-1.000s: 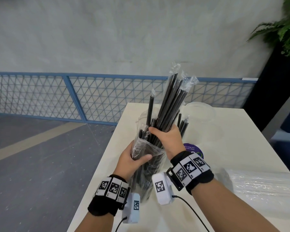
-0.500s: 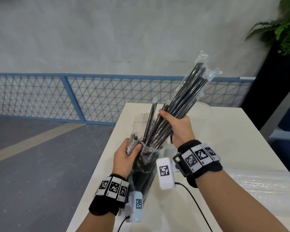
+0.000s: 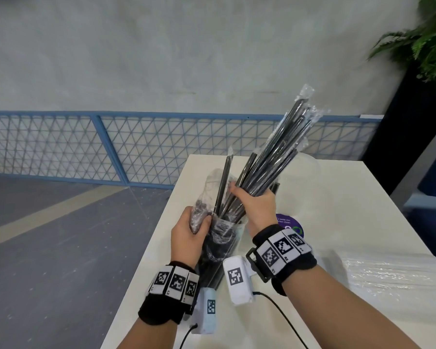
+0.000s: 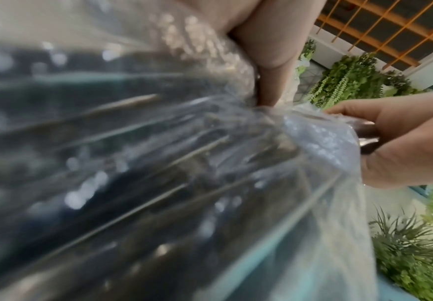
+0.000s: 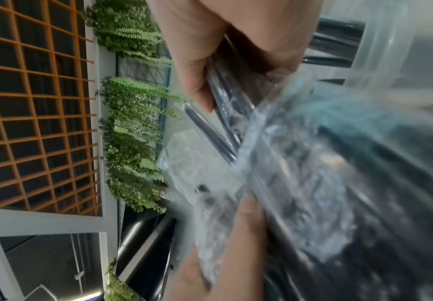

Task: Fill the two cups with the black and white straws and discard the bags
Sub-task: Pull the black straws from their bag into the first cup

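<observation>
A clear plastic bag [image 3: 218, 238] of black straws is held upright over the near left part of the white table [image 3: 363, 197]. My left hand [image 3: 189, 230] grips the bag's crumpled upper edge [image 4: 274, 114]. My right hand [image 3: 256, 202] grips a bundle of black straws [image 3: 280, 149], each in a thin clear wrapper, half drawn out and leaning up to the right. One straw [image 3: 223, 182] stands alone in the bag. A clear cup [image 3: 305, 172] stands behind the bundle, partly hidden. In the right wrist view my fingers [image 5: 197, 81] curl round the straws [image 5: 223, 122].
A second clear bag [image 3: 393, 275], pale, lies at the table's right side. A round purple sticker [image 3: 291, 224] sits mid-table. A blue mesh fence [image 3: 136, 144] runs behind, a dark planter with a green plant [image 3: 423, 46] stands at far right. The table's left edge drops to grey floor.
My right hand has lifted the straw bundle up out of the bag and tilted it to the right. My left hand has slid lower, bunching the bag's top down.
</observation>
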{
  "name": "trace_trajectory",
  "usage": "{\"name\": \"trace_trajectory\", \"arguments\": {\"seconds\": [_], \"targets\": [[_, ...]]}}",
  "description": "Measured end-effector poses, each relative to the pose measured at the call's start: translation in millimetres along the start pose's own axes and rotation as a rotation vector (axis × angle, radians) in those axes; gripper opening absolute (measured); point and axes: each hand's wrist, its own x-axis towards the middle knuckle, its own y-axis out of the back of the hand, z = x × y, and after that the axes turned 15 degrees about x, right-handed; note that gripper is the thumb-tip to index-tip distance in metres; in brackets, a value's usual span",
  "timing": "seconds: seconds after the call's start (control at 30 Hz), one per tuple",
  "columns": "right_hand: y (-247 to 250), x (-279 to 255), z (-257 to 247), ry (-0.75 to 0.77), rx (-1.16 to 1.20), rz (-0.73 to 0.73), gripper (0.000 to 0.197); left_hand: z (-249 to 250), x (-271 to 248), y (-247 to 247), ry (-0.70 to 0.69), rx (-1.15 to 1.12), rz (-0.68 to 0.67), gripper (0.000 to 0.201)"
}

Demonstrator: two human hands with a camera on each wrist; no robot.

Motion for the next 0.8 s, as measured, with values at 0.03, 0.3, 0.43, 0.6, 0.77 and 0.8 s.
{"name": "trace_trajectory", "arguments": {"seconds": [0.03, 0.3, 0.43, 0.6, 0.77, 0.8], "targets": [[1, 2, -2, 0.005, 0.031, -0.003, 0.025, -1, 1, 1, 0.003, -0.006, -0.003, 0.010], [-1, 12, -24, -0.042, 0.158, 0.062, 0.026, -3, 6, 5, 0.048, -0.022, -0.005, 0.013], [-5, 18, -25, -0.083, 0.086, 0.039, 0.024, -5, 10, 6, 0.065, -0.064, -0.052, 0.016], [-7, 11, -23, -0.126, 0.040, -0.094, 0.027, 7, 11, 8, 0.019, -0.112, -0.150, 0.011], [-9, 7, -12, -0.168, -0.034, -0.183, 0.032, 10, 12, 9, -0.012, -0.107, -0.171, 0.010], [-9, 7, -12, -0.184, -0.032, -0.206, 0.030, 10, 11, 10, -0.013, -0.107, -0.173, 0.011]]}}
